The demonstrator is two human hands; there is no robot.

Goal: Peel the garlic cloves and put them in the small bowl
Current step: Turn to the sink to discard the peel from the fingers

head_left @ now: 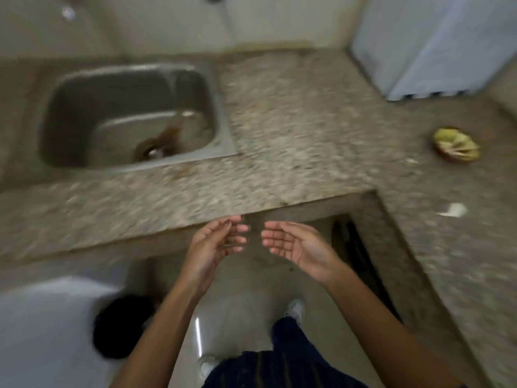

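The view is blurred by motion. A small brown bowl (456, 145) with pale garlic cloves and peel in it sits on the speckled stone counter (293, 121) at the far right. My left hand (215, 242) and my right hand (293, 245) hover side by side in front of the counter's edge, palms facing each other. Their fingers are relaxed and hold nothing. Both hands are well to the left of the bowl and nearer to me.
A steel sink (128, 113) is set into the counter at the left. A white appliance (436, 43) stands at the back right. A small white scrap (454, 210) lies on the right counter wing. Below are the floor and my feet.
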